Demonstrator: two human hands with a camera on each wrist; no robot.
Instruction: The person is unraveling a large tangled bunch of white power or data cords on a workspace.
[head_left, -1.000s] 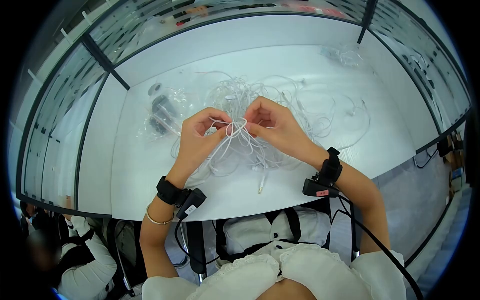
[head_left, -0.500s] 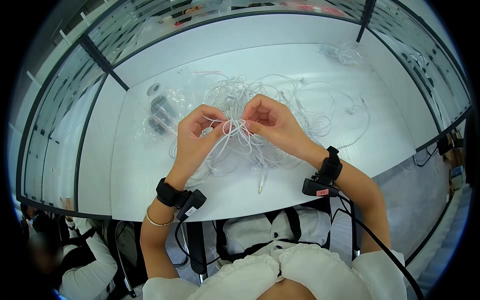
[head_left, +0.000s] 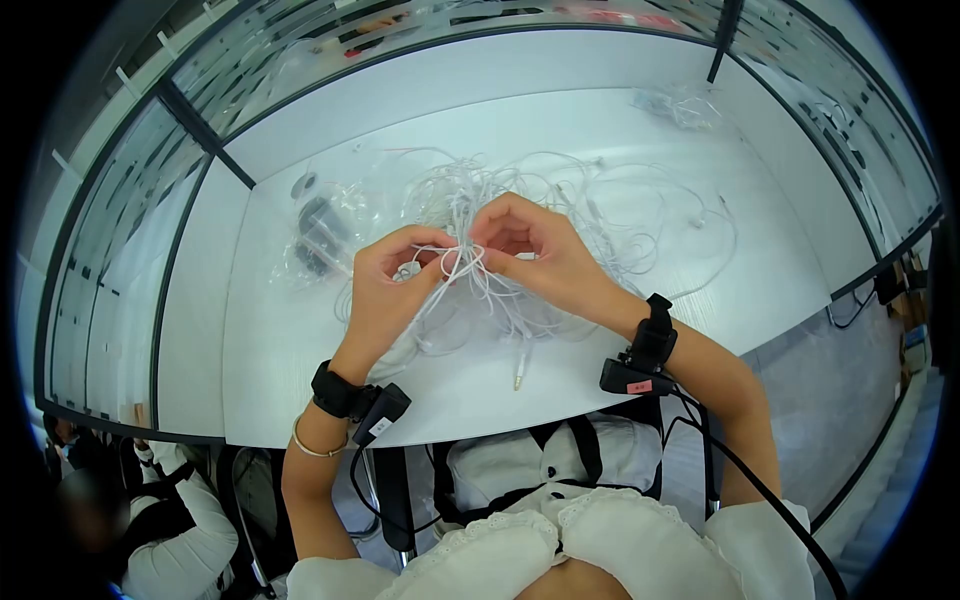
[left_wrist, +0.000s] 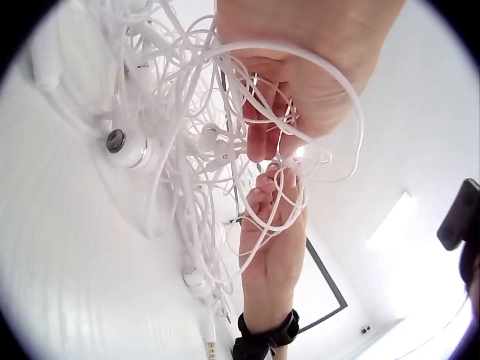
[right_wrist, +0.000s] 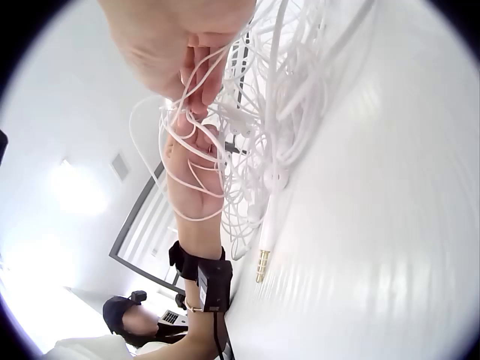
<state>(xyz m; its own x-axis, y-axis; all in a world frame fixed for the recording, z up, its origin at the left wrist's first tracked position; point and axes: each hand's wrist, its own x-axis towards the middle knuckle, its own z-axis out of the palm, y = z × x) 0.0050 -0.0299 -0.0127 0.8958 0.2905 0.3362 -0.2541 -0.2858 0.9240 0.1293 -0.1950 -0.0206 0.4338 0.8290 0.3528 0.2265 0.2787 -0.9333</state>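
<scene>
A tangle of white earphone cables point(head_left: 430, 188) hangs between the two hands and spreads over the table. My left hand point(head_left: 390, 285) pinches looped strands between thumb and fingers. Opposite it, my right hand point(head_left: 550, 250) pinches strands at the same knotted bunch, the fingertips of both hands almost meeting. Loops drape over the palms in both wrist views. In the left wrist view an earbud point(left_wrist: 129, 148) with a dark end lies beside the tangle. A gold-tipped audio plug point(right_wrist: 262, 264) dangles below the bunch, toward the table's front edge.
On the left of the white table point(head_left: 290, 370) lies a clear plastic bag point(head_left: 318, 235) with something dark inside. Another crumpled clear bag point(head_left: 680, 105) sits at the back right. Low partitions with glass tops enclose the table. Another person point(head_left: 170, 520) sits at the lower left.
Both hands stay at the knotted bunch and shift only slightly. The loops between the fingertips have changed shape a little, and the head view has tilted slightly.
</scene>
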